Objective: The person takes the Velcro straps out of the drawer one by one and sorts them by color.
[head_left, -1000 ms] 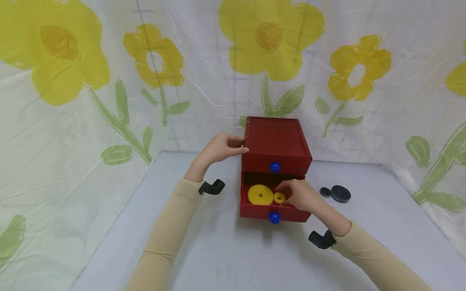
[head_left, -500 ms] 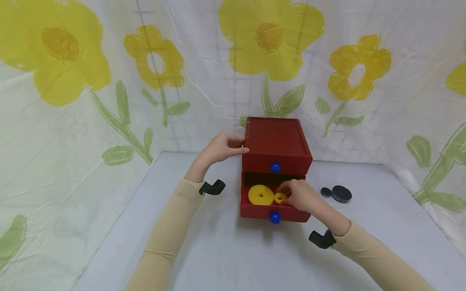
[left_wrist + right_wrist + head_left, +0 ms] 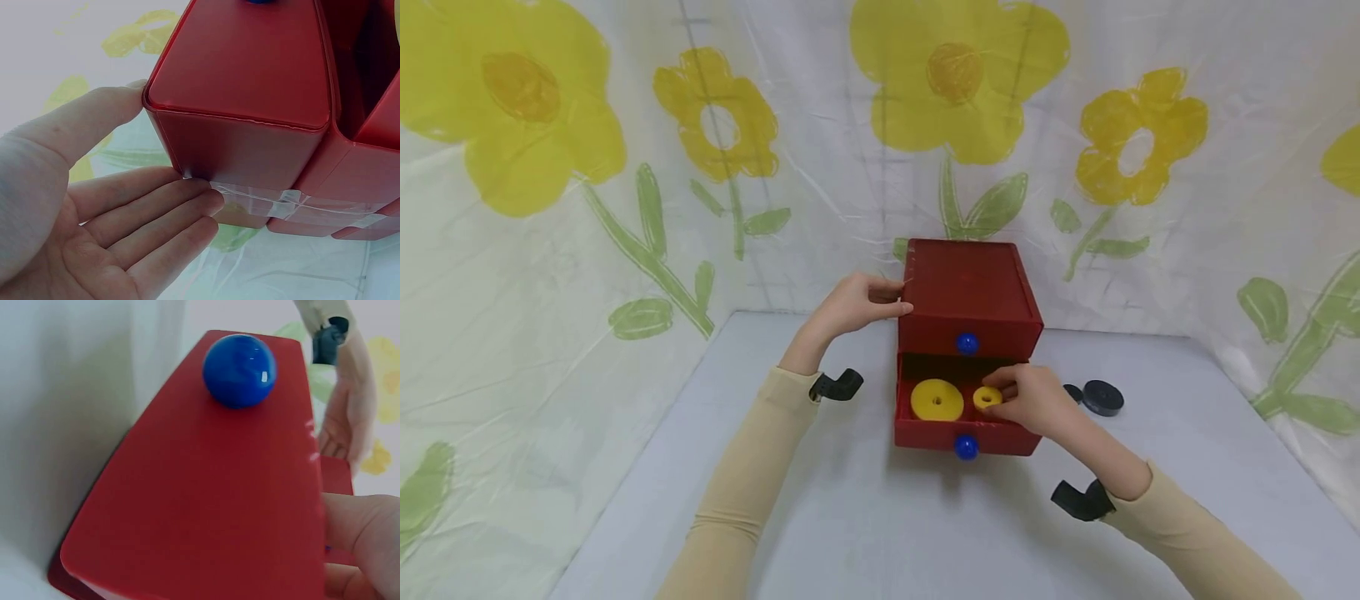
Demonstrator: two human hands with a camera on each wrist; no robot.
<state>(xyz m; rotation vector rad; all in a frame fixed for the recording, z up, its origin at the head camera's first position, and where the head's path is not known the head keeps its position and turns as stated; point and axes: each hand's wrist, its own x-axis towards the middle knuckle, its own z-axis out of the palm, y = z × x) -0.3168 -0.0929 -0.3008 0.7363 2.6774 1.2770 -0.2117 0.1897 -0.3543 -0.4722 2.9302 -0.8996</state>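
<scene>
A red two-drawer box [image 3: 973, 279] stands at the back of the table, its lower drawer [image 3: 925, 433] pulled out. Inside that drawer lies a large yellow disc [image 3: 937, 400] with a small center hole. My right hand [image 3: 1033, 400] reaches over the drawer's right part and pinches a small yellow disc [image 3: 987, 398], also with a hole, between thumb and fingers. In the right wrist view the drawer front hides this disc. My left hand [image 3: 857, 304] touches the box's upper left side. Its fingers [image 3: 150, 212] are nearly straight, and the thumb is at the front edge.
Two dark discs, one large [image 3: 1102, 398] and one small [image 3: 1072, 392], lie on the white table [image 3: 820, 517] right of the box; my right hand partly covers the small one. Blue ball knobs [image 3: 966, 447] stick out from the drawer fronts. A flowered curtain [image 3: 820, 167] hangs behind.
My right hand has shifted slightly right and back with the small yellow disc, which now stands apart from the large one. My left hand has stayed on the box.
</scene>
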